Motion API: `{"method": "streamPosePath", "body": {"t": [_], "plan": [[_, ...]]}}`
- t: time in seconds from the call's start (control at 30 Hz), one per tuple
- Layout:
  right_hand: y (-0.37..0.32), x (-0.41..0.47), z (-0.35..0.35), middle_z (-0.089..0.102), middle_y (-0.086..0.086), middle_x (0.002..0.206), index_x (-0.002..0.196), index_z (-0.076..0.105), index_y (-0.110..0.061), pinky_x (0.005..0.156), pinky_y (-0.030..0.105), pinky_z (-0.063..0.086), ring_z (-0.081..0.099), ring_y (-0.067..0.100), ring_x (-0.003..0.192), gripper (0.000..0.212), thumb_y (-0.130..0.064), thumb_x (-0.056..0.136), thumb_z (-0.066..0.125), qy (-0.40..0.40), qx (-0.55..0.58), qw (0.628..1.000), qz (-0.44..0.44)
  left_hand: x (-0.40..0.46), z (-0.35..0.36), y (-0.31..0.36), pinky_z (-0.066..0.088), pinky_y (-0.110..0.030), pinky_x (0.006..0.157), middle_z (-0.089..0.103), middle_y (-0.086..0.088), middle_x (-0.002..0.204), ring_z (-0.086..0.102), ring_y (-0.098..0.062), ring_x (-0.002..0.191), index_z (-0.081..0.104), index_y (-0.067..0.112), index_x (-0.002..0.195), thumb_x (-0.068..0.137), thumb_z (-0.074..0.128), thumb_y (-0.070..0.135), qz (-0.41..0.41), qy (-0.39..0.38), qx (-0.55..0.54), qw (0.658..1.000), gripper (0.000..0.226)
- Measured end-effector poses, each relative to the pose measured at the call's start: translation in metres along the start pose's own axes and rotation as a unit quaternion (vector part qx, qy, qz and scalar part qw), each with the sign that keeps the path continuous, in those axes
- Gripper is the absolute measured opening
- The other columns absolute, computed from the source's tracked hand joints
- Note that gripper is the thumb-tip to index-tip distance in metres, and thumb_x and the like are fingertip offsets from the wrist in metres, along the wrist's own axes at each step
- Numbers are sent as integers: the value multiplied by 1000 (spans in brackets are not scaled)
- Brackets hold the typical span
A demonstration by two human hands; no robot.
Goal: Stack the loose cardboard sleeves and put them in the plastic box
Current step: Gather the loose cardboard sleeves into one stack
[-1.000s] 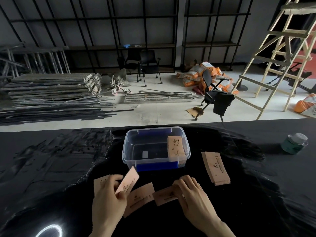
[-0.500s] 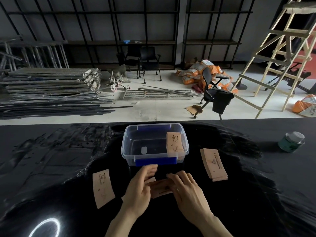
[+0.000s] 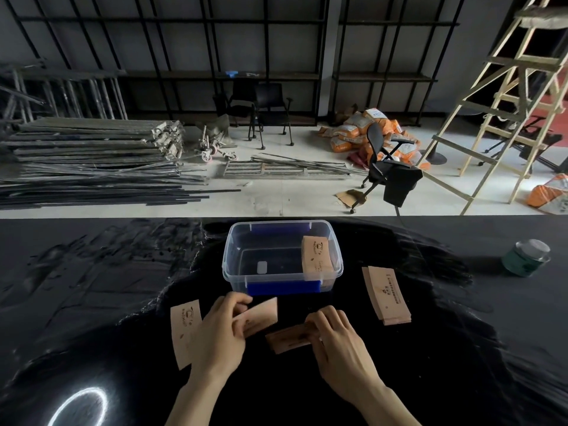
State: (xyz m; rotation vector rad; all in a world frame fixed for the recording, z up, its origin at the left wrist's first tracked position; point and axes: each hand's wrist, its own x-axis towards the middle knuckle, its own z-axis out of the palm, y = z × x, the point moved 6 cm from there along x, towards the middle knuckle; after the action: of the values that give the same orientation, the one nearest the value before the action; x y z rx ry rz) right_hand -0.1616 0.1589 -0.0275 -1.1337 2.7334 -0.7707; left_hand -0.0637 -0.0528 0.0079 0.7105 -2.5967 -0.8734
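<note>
I'm seeing the plastic box [image 3: 282,256] standing open-topped, its left half free; a sleeve bundle [image 3: 316,256] is filling the right. Bare tabletop [image 3: 92,272] is lying leftward.

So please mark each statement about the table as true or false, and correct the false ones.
1. The plastic box already holds cardboard sleeves. True.
2. The left hand is empty. False: it holds a sleeve.
3. A stack of sleeves lies right of the box. True.
4. The right hand rests on sleeves on the table. True.
5. The green jar stands inside the box. False: it stands on the table, far right.
6. The box has its lid on. False: it is open.
</note>
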Motion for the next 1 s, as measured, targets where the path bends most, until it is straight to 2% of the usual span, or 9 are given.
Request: {"method": "streamPosePath", "body": {"t": [0.17,0.3,0.4,0.47,0.6,0.73,0.83,0.9,1.0], "plan": [[-4,3,7,39,-7,157,163,2,-34,102,30,52,42,15,140,82,-27,101,55,25,18,999,36,-9,30,44,53,-5,84,74,12,106,70,4,103,65,38,111,99,48,-4,53,-149,-162,974,47],[-10,3,12,37,-1,162,156,23,-37,117,47,44,24,25,155,68,-31,100,60,1,-66,998,-3,-17,41,44,62,-32,93,74,10,110,72,-8,109,64,31,116,105,44,5,18,-156,-269,950,34],[-7,6,13,49,-3,147,153,31,-35,113,43,47,32,27,151,59,-33,100,58,-7,-78,997,-8,-10,11,15,57,-36,96,70,14,112,66,-3,107,64,29,116,98,60,15,7,53,-127,990,23],[-6,8,14,48,-3,147,154,28,-35,114,42,45,31,26,150,59,-35,101,54,-13,-87,996,-15,-10,-11,-11,53,-44,99,70,1,117,63,-20,113,62,24,120,89,71,22,-61,150,12,987,32],[-7,12,11,47,-2,147,156,25,-34,111,39,46,37,24,142,62,-39,100,51,-10,-86,996,-9,-17,-20,-55,32,-48,114,59,-8,139,43,-30,137,45,26,141,80,68,58,-228,70,197,951,72],[-10,14,11,46,-3,147,159,23,-33,110,36,46,41,21,138,63,-44,103,48,-17,-85,996,-11,-18,-19,-63,43,-46,104,61,-5,131,55,-29,121,41,33,141,75,77,51,-229,44,155,960,77],[-11,14,8,48,-3,146,160,23,-33,112,37,46,41,21,139,61,-45,104,46,-15,-88,996,-8,-20,-22,-72,55,-37,73,53,-2,126,66,-24,95,42,39,133,73,84,23,-222,57,24,973,76],[-12,14,7,46,-3,149,161,19,-34,116,38,42,36,23,145,63,-45,105,45,-21,-91,996,-6,-19,-23,-70,48,-23,58,52,6,122,66,-10,80,45,48,122,75,80,10,-175,54,-3,983,70],[-13,14,9,45,-2,148,161,16,-33,114,38,43,37,24,142,65,-44,103,45,-26,-85,996,-5,-11,-18,-40,54,-18,66,57,22,112,65,2,86,52,51,109,78,76,0,-48,32,-11,998,64]]}}
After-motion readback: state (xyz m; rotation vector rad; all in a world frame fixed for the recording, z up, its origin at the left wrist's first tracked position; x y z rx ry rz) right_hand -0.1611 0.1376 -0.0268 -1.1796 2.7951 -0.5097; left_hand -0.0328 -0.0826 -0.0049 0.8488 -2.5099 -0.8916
